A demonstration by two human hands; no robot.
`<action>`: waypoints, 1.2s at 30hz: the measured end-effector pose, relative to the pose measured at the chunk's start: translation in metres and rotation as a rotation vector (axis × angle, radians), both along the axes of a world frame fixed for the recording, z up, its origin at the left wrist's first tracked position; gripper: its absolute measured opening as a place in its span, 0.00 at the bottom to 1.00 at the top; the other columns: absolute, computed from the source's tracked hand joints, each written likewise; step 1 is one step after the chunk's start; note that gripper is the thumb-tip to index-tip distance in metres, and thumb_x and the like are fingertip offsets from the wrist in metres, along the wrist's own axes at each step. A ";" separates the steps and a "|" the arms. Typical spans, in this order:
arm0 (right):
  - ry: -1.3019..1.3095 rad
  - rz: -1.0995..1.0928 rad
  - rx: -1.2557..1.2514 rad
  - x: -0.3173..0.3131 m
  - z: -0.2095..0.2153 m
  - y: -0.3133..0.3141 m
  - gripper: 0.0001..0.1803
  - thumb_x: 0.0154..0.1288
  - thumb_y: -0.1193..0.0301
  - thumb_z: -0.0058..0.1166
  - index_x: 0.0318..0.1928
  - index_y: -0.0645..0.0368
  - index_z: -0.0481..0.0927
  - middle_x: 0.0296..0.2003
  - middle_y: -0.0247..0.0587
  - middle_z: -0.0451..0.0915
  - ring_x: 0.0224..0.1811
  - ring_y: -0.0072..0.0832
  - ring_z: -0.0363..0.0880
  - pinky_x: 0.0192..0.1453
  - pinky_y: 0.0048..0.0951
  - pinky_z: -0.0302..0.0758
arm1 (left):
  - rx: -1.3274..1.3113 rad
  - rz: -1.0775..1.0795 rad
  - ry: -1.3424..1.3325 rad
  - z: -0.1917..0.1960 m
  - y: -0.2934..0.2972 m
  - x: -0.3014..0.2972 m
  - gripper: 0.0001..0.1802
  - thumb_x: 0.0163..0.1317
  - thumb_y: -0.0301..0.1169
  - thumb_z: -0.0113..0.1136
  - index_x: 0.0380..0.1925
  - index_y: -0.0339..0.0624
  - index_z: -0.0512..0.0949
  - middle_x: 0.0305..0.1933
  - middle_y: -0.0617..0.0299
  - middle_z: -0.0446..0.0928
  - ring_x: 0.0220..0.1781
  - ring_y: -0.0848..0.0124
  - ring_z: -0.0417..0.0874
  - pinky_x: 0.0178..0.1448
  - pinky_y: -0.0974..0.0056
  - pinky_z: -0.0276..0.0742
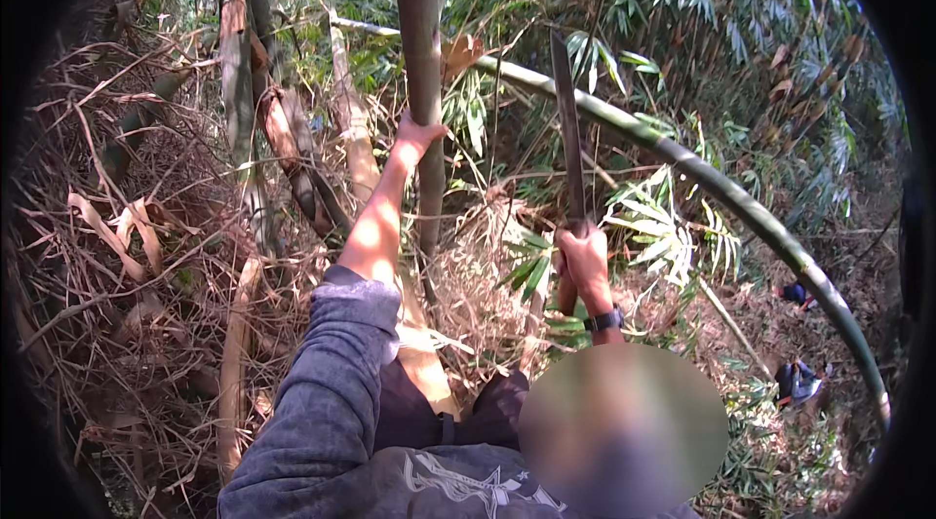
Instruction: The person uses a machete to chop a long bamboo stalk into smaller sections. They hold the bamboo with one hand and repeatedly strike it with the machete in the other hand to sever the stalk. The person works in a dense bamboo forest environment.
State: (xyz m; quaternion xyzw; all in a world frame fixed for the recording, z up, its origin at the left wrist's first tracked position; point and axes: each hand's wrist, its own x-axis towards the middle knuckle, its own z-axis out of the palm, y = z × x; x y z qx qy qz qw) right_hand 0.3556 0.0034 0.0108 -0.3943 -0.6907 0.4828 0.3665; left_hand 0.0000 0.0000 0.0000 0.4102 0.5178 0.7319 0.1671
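My left hand (420,132) is wrapped round a thick upright bamboo stalk (419,27), with the arm stretched out ahead. In my right hand (584,256) is a machete (568,129), held by its handle with the long dark blade pointing up. The handle is mostly hidden by my fingers. Between the blade and the stalk in my left hand there is a gap. A dark watch (603,321) sits on my right wrist, and a blurred patch hides the forearm below it.
A long green bamboo pole (721,188) arches behind the blade and down to the right. Dry tangled branches (127,314) crowd the left side, near other stalks (236,61). Leafy shoots (663,227) grow beside my right hand. Dark items (798,383) lie on the ground at right.
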 end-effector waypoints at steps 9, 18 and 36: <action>0.246 0.274 -0.295 -0.170 -0.028 0.067 0.08 0.59 0.74 0.56 0.37 0.65 0.75 0.29 0.39 0.79 0.27 0.26 0.79 0.35 0.27 0.77 | -0.170 -0.037 -0.085 0.013 -0.003 0.001 0.24 0.41 0.22 0.72 0.39 0.38 0.72 0.28 0.63 0.77 0.27 0.72 0.78 0.32 0.66 0.78; 0.394 0.332 -0.430 -0.251 -0.059 0.095 0.11 0.54 0.68 0.57 0.35 0.62 0.80 0.27 0.31 0.78 0.27 0.21 0.74 0.34 0.23 0.69 | -0.211 0.078 -0.088 0.019 -0.002 0.009 0.18 0.46 0.28 0.70 0.38 0.40 0.76 0.29 0.64 0.77 0.30 0.74 0.78 0.36 0.66 0.76; 0.403 0.354 -0.420 -0.277 -0.070 0.097 0.10 0.56 0.62 0.54 0.30 0.54 0.74 0.25 0.27 0.70 0.26 0.18 0.63 0.31 0.27 0.61 | -0.356 -0.270 0.003 0.031 -0.028 -0.018 0.40 0.47 0.36 0.73 0.59 0.37 0.64 0.56 0.51 0.72 0.61 0.62 0.71 0.68 0.60 0.62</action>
